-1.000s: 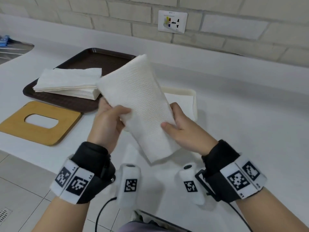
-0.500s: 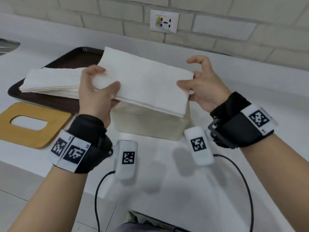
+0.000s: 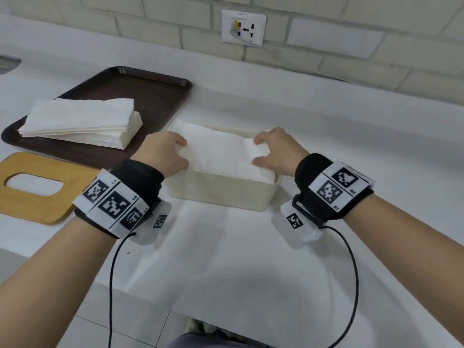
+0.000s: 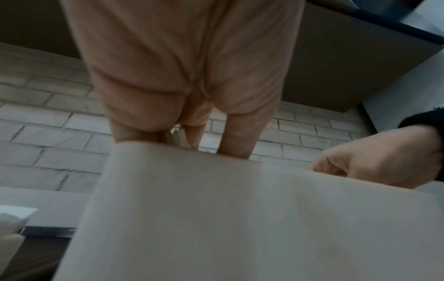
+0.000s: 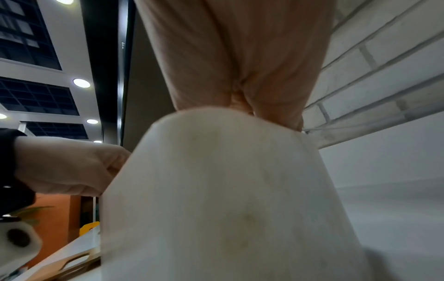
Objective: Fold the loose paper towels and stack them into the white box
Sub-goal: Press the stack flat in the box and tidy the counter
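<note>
The white box (image 3: 221,197) stands at the middle of the counter, with a folded paper towel (image 3: 221,151) lying flat in its top. My left hand (image 3: 182,151) pinches the towel's left end and my right hand (image 3: 257,151) pinches its right end, both thumbs on the near side. In the left wrist view the box wall (image 4: 240,218) fills the foreground and my fingers (image 4: 238,140) dip behind its rim. The right wrist view shows the same: box wall (image 5: 228,190) close up, fingers (image 5: 276,114) going over it. The fingertips are hidden in both wrist views.
A brown tray (image 3: 150,96) at the back left carries a stack of paper towels (image 3: 80,121). A wooden lid (image 3: 37,192) with an oval slot lies at the left front. A wall socket (image 3: 243,27) sits on the brick wall behind. Cables hang from both wristbands.
A second ago I held the towel tilted in front of the box. Half a second ago it was level above the box. Now it is down in the box, both hands lower.
</note>
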The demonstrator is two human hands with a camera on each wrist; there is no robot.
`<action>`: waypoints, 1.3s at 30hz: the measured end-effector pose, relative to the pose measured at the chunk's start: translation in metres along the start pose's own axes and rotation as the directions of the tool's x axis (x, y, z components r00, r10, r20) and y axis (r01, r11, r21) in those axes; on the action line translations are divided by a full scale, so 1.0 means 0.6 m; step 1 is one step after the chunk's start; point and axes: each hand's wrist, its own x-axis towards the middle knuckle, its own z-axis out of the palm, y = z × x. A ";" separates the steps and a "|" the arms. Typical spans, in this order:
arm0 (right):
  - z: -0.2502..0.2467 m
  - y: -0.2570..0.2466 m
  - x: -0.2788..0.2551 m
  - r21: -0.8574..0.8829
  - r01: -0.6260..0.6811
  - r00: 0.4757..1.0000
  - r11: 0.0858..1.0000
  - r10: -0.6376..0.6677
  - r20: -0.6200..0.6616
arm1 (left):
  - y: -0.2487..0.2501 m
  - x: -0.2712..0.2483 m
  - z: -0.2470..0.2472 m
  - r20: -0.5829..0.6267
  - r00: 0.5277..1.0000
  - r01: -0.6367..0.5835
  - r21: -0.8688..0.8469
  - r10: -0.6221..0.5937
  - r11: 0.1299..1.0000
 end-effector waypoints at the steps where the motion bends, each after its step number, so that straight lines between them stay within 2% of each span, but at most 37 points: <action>1: 0.002 -0.002 -0.001 -0.022 0.001 1.000 1.000 0.000 0.025 | 0.000 0.004 -0.001 0.021 1.000 -0.002 0.030 0.001 1.000; 3: 0.005 -0.007 -0.001 -0.088 0.000 0.997 0.996 0.007 0.072 | 0.002 0.010 0.000 0.078 0.997 -0.011 0.125 0.001 0.992; 5: 0.006 -0.013 -0.001 -0.239 0.032 0.996 0.970 -0.013 0.083 | 0.005 0.012 0.004 0.115 0.993 -0.051 0.268 0.020 0.962; 8: -0.004 -0.025 -0.003 -0.468 0.168 0.983 0.867 -0.181 0.018 | 0.013 0.010 0.004 0.041 0.983 -0.173 0.554 0.181 0.815; 9: -0.008 -0.031 -0.004 -0.482 0.220 0.971 0.848 -0.235 0.030 | 0.016 0.010 0.004 0.032 0.968 -0.222 0.568 0.248 0.793; 10: -0.010 -0.037 -0.004 -0.464 0.263 0.963 0.846 -0.259 0.074 | 0.020 0.009 0.004 0.057 0.960 -0.263 0.525 0.275 0.809; 12: -0.007 -0.049 0.001 -0.398 0.288 0.953 0.871 -0.220 0.207 | 0.027 0.009 0.001 0.178 0.955 -0.290 0.398 0.236 0.870; 14: 0.002 -0.053 0.015 -0.395 0.282 0.935 0.875 -0.158 0.317 | 0.031 0.010 0.000 0.300 0.942 -0.262 0.372 0.151 0.890; 19: 0.006 -0.051 0.029 -0.401 0.279 0.915 0.873 -0.115 0.387 | 0.040 0.020 -0.008 0.398 0.912 -0.272 0.401 0.101 0.875; 22: -0.009 -0.059 0.021 -0.414 0.268 0.908 0.870 -0.086 0.409 | 0.041 0.021 -0.018 0.450 0.889 -0.258 0.355 0.077 0.898; 27: -0.039 -0.114 0.005 -0.461 0.287 0.889 0.840 -0.055 0.454 | 0.012 0.018 -0.054 0.362 0.927 -0.171 0.165 0.102 0.971; 28: -0.046 -0.131 0.002 -0.453 0.303 0.881 0.838 -0.066 0.468 | 0.002 0.019 -0.064 0.340 0.934 -0.147 0.095 0.107 0.985; 30: -0.060 -0.168 -0.002 -0.411 0.339 0.859 0.847 -0.100 0.502 | -0.020 0.020 -0.088 0.322 0.940 -0.059 -0.161 0.109 0.985; 31: -0.066 -0.187 -0.002 -0.369 0.351 0.849 0.860 -0.127 0.513 | -0.030 0.020 -0.103 0.313 0.943 -0.017 -0.287 0.111 0.958; 33: -0.074 -0.222 0.006 -0.248 0.344 0.845 0.905 -0.184 0.502 | -0.050 0.020 -0.136 0.247 0.964 0.014 -0.401 0.093 0.916; 36: -0.065 -0.271 0.041 -0.016 0.299 0.863 0.954 -0.263 0.430 | -0.094 0.033 -0.178 0.099 0.995 0.042 -0.450 0.004 0.892; 39: -0.034 -0.317 0.092 0.166 0.205 0.886 0.964 -0.255 0.388 | -0.149 0.062 -0.209 -0.034 0.990 0.106 -0.476 -0.138 0.873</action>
